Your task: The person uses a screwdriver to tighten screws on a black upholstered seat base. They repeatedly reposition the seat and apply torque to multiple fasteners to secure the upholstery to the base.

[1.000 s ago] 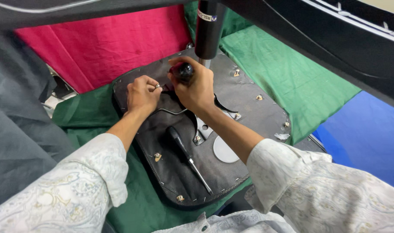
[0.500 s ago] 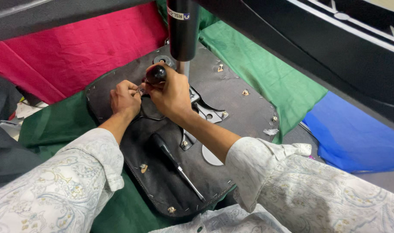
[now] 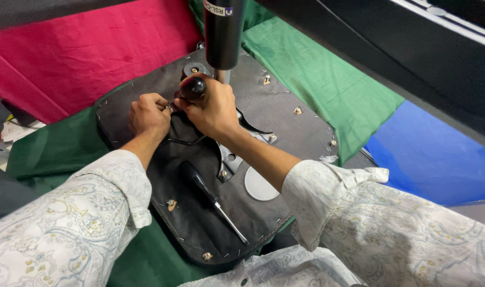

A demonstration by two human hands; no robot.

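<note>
A black fabric-covered seat base (image 3: pixel 285 127) lies upside down on coloured cloths, with a metal bracket (image 3: pixel 232 157) and several small bolts on it. My right hand (image 3: pixel 213 109) grips a tool with a dark rounded handle (image 3: pixel 192 86) near the panel's far edge. My left hand (image 3: pixel 149 114) pinches a small part right beside the tool's tip, by a bent black wire (image 3: pixel 184 141). A black-handled screwdriver (image 3: pixel 210 199) lies loose on the panel between my forearms.
A black gas-lift cylinder (image 3: pixel 222 32) rises from the panel just beyond my hands. Red cloth (image 3: pixel 83 58), green cloth (image 3: pixel 327 79) and blue cloth (image 3: pixel 433 154) lie around it. A dark frame (image 3: pixel 412 58) slants across the upper right.
The view has shifted so the panel and both hands sit further left and lower in the picture. Both hands stay together at the same spot on the panel; the screwdriver has not moved.
</note>
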